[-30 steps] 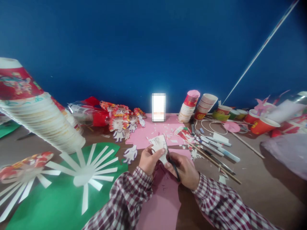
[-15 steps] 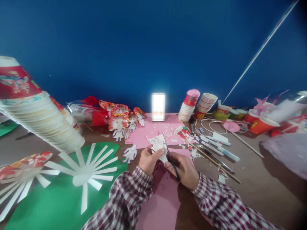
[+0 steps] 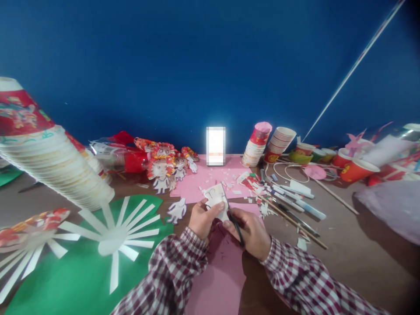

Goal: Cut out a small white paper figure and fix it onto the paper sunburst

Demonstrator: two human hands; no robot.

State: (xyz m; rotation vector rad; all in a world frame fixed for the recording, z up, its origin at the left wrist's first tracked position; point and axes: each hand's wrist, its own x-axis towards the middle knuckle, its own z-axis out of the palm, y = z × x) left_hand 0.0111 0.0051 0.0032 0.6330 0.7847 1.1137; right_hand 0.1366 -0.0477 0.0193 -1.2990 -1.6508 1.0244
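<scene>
Brown table [image 3: 344, 245], paper cutout [image 3: 215, 197] between left fingers [image 3: 212, 211], scissors [image 3: 235, 221] in right fingers [image 3: 246, 221]

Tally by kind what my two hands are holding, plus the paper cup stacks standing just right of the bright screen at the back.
White paper cutout, in the left hand: 1
Scissors, in the right hand: 1
Cup stacks: 2
Total: 4

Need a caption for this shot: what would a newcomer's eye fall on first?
The tilted stack of paper cups at far left, beside a white splayed cup on a green sheet. At centre, the left hand pinches a paper cutout; the right hand holds black scissors to it.
</scene>
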